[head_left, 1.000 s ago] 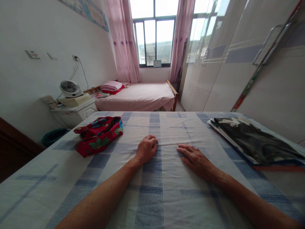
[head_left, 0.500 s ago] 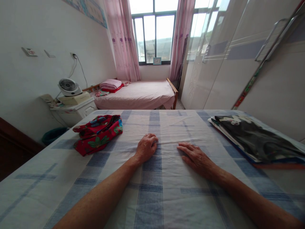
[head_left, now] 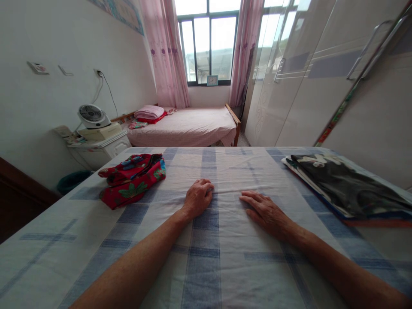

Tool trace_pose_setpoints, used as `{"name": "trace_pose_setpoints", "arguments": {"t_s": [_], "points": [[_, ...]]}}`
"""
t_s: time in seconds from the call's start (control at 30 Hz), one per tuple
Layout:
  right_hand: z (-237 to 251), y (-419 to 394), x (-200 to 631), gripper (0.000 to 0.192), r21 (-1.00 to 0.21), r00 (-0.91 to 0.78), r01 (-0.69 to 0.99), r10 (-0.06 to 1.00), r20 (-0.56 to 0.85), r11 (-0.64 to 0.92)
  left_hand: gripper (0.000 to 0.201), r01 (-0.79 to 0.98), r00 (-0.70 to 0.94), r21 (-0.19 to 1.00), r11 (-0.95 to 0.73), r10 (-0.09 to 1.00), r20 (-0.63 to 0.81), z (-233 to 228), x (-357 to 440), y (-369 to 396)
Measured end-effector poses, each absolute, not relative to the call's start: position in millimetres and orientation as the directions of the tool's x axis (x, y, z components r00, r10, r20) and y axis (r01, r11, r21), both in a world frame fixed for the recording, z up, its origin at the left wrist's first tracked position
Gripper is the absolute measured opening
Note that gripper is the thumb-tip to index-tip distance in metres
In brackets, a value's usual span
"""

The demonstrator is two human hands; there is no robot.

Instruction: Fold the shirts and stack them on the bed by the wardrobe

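Both my hands rest on a bed covered by a white sheet with blue checks point(head_left: 206, 266). My left hand point(head_left: 198, 198) lies near the middle with its fingers curled under, knuckles on the sheet, holding nothing. My right hand point(head_left: 264, 211) lies flat a short way to its right, fingers stretched and pointing left, palm down on the sheet. A crumpled red floral cloth point(head_left: 132, 179) sits to the left of my left hand, apart from it. Flat folded dark fabric point(head_left: 344, 186) lies at the right edge, beyond my right hand.
A second bed with a pink cover point(head_left: 189, 125) stands under the window, folded pink bedding point(head_left: 148, 113) at its head. A white nightstand point(head_left: 99, 148) with a small fan point(head_left: 92, 116) is at the left wall. A glossy wardrobe point(head_left: 322, 77) lines the right side.
Both hands stay where they were on the sheet. The view has tilted slightly, so everything sits a little lower or higher in frame.
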State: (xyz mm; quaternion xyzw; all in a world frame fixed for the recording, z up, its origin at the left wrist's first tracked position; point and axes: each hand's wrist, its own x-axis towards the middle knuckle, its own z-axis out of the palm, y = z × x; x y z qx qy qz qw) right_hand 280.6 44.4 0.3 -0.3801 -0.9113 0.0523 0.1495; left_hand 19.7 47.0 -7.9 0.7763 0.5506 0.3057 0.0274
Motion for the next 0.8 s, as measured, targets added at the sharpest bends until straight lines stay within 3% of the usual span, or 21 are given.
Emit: {"name": "trace_pose_setpoints", "arguments": {"t_s": [0.8], "points": [[-3.6,45.2,282.3,0.036,-0.206,-0.664,0.662,0.691,0.285,0.721,0.022,0.839,0.216,0.365,-0.404,0.862,0.458,-8.3,18.8,48.6]]}}
